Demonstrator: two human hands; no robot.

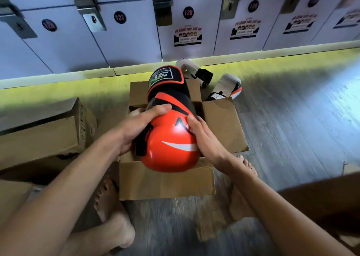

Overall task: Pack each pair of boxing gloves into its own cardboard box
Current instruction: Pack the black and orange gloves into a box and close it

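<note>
1. The orange glove [171, 139] is held over the open cardboard box [167, 181]. Its padded end is at the near wall and its black cuff projects past the far edge. It is not yet seated inside.
2. The left hand [136, 127] is curled round the glove's left side, gripping it. The right hand [202, 139] is laid flat on the right side, fingers straight, pressing rather than clasping.
3. The box interior is hidden by the glove, so it cannot be told whether the mate is already in.
4. Risk: the cuff could be snagged on the far flap [138, 92] if the glove is pushed down level. The box could be shoved along the floor, since it is not braced.
5. Risk: pairs could be mixed, since white gloves [227, 84] lie just beyond the box, far right.
6. Writing: the cuff patch [162, 76] carries large white characters, possibly "31", but blurred. The locker discs [120, 17] are read as "127" and "128". The posters [187, 36] are illegible.
</note>
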